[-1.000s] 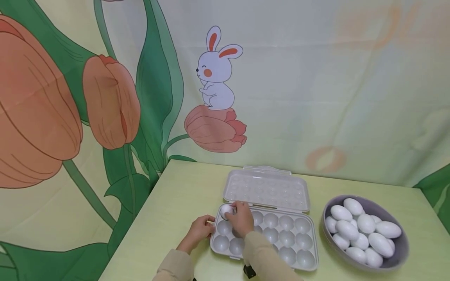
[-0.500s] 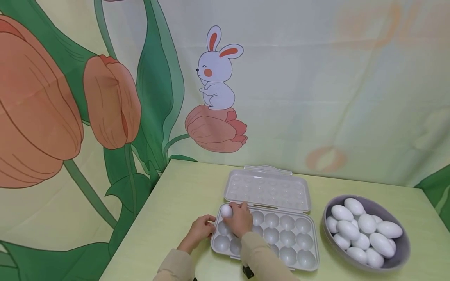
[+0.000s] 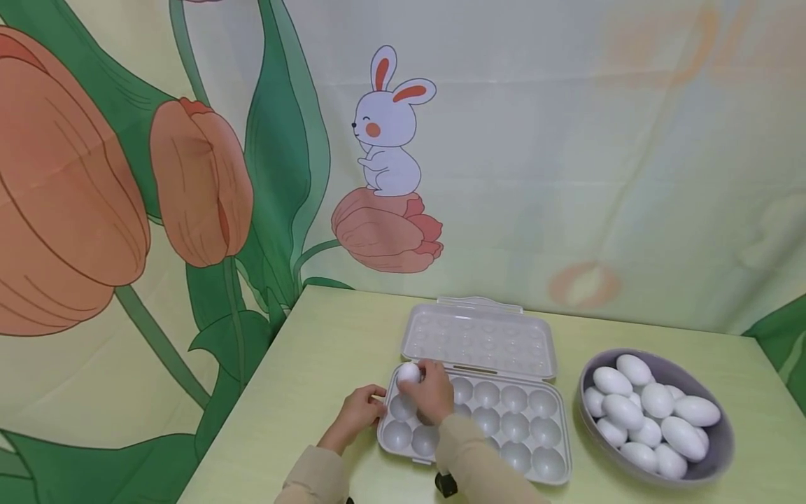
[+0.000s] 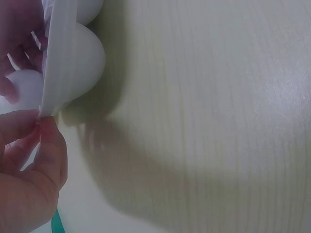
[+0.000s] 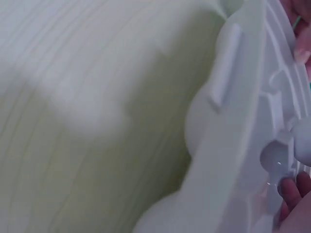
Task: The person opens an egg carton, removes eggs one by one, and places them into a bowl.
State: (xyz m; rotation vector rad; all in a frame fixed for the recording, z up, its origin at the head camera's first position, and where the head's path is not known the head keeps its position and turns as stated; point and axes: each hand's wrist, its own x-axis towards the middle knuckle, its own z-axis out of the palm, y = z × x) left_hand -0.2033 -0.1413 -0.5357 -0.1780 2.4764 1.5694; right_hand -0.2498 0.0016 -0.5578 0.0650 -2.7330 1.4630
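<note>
A white egg (image 3: 409, 372) stands at the back-left cup of an open plastic egg box (image 3: 545, 432). My right hand (image 3: 436, 393) holds that egg between thumb and fingers from its right side. At the box's left edge, my left hand (image 3: 357, 413) pinches the rim; the left wrist view shows thumb and finger meeting on the rim (image 4: 59, 53), close to the egg (image 4: 24, 87). Only part of the right hand (image 5: 297, 206) and the egg (image 5: 302, 141) appear in the right wrist view. The right hand and sleeve hide some middle cups.
The clear lid (image 3: 478, 339) lies folded back behind the box. To the right, a grey-purple bowl (image 3: 724, 458) is filled with several white eggs (image 3: 658, 401). Behind the table (image 3: 334, 336) hangs a printed cloth (image 3: 535, 175) with a rabbit and tulips.
The egg has shifted slightly in the right hand's fingers, over the same corner cup. The right hand has shifted its fingers a little; the left hand has stayed at the rim.
</note>
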